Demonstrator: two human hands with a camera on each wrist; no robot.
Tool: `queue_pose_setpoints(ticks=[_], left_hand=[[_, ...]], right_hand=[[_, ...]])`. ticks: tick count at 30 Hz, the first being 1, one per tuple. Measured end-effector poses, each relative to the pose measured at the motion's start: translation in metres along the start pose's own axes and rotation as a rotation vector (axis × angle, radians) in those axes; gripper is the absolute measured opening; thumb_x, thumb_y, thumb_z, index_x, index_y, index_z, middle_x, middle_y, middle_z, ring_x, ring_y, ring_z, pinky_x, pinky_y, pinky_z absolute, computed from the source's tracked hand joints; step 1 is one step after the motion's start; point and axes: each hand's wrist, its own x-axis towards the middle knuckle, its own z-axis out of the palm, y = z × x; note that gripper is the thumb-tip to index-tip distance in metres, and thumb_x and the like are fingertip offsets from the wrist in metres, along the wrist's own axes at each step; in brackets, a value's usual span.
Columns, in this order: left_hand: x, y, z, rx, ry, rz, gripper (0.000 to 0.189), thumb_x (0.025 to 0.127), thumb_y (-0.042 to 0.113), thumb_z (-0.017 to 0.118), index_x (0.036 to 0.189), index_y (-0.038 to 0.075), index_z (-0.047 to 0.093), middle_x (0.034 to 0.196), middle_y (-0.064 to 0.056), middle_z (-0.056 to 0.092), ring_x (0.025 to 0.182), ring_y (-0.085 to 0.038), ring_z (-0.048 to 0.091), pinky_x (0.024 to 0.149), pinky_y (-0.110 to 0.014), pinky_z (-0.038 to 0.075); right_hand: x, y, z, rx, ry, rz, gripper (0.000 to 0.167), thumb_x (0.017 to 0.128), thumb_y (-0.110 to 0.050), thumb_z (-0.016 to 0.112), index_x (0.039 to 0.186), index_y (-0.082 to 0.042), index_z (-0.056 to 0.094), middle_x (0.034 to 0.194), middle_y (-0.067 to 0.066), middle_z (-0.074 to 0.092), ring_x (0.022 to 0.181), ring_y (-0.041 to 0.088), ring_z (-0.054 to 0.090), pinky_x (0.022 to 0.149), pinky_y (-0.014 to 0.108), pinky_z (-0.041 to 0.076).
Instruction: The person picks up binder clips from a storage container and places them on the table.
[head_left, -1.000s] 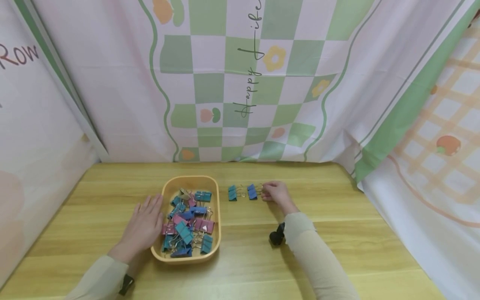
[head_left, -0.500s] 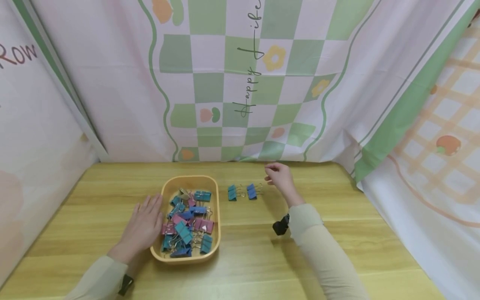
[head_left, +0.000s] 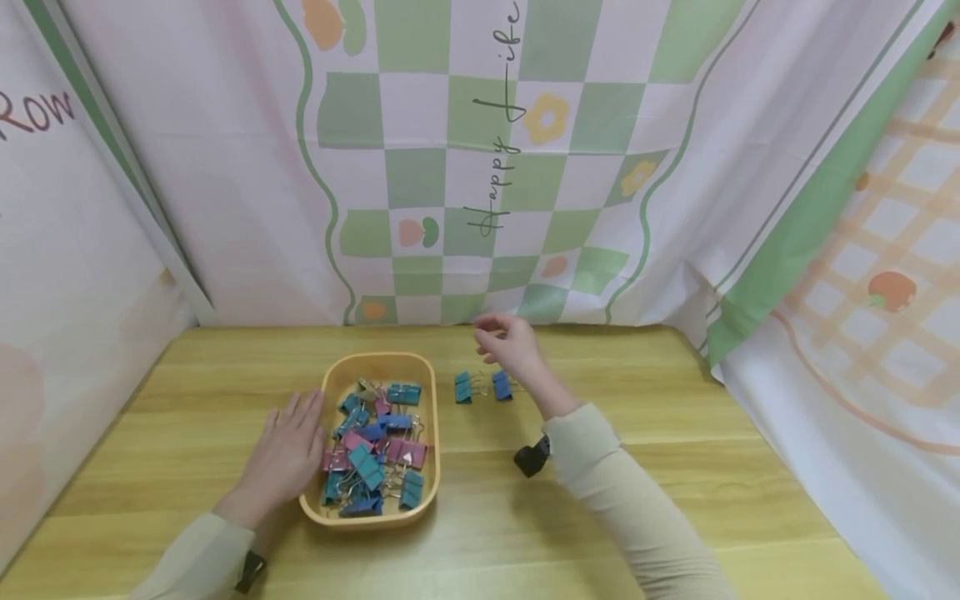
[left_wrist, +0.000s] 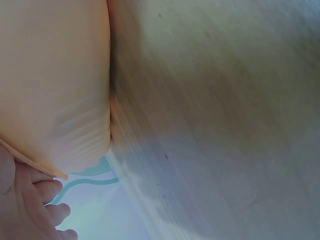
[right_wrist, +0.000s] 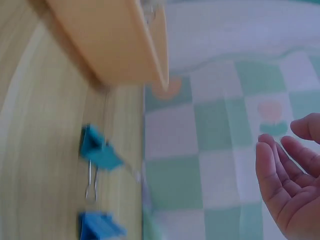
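Hovering right hand [head_left: 512, 346]: above the bench [head_left: 480, 533], fingers loosely bent, thumb apart from them, holding nothing.
Left hand [head_left: 285, 446]: fingers extended, palm down, fingertips touching the left side of the yellow tray [head_left: 437, 433], gripping nothing.
Teal clip [head_left: 462, 388]: on the bench, just right of the tray; wire handles point right, body's long axis runs near to far.
Blue clip [head_left: 502, 386]: right of the teal one, 2nd in a row of 2, handles likewise pointing right, towards the right wrist.
Tray: long axis near to far; contains jumbled teal, blue and pink clips [head_left: 406, 452], handles pointing various ways.
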Motion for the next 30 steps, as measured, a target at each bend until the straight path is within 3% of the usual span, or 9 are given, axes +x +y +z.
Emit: queue_pose_setpoints(ticks=[7, 16, 24, 30], left_hand=[[-0.001, -0.001, 0.001, 0.002, 0.001, 0.0, 0.05, 0.098, 0.018, 0.033, 0.14, -0.008, 0.025, 0.145, -0.024, 0.023, 0.132, -0.044, 0.016, 0.106, -0.057, 0.008], [-0.001, -0.002, 0.002, -0.005, 0.0, 0.002, 0.05, 0.098, 0.018, 0.034, 0.14, -0.008, 0.025, 0.145, -0.024, 0.022, 0.132, -0.044, 0.015, 0.107, -0.056, 0.006], [0.0, -0.002, 0.002, -0.016, -0.002, -0.002, 0.05, 0.098, 0.017, 0.035, 0.14, -0.008, 0.025, 0.146, -0.024, 0.022, 0.132, -0.044, 0.014, 0.107, -0.056, 0.005], [0.0, -0.002, 0.002, -0.014, 0.001, -0.001, 0.05, 0.098, 0.017, 0.035, 0.14, -0.008, 0.025, 0.145, -0.024, 0.022, 0.132, -0.045, 0.015, 0.107, -0.056, 0.005]], right_hand=[[-0.009, -0.017, 0.042, 0.002, -0.118, -0.043, 0.025, 0.088, -0.009, 0.061, 0.111, 0.0, 0.06, 0.096, 0.01, 0.062, 0.076, 0.029, 0.062, 0.061, 0.032, 0.056], [-0.016, -0.014, 0.084, -0.023, -0.235, -0.064, 0.024, 0.088, -0.011, 0.063, 0.11, -0.001, 0.061, 0.095, 0.008, 0.063, 0.08, 0.036, 0.061, 0.06, 0.036, 0.055], [-0.016, -0.005, 0.111, -0.061, -0.289, -0.003, 0.028, 0.086, -0.012, 0.066, 0.109, 0.001, 0.061, 0.086, 0.003, 0.062, 0.07, 0.02, 0.062, 0.058, 0.031, 0.055], [-0.015, -0.002, 0.123, -0.067, -0.289, 0.028, 0.021, 0.084, -0.008, 0.067, 0.103, -0.001, 0.062, 0.083, 0.002, 0.061, 0.064, 0.013, 0.059, 0.055, 0.024, 0.053]])
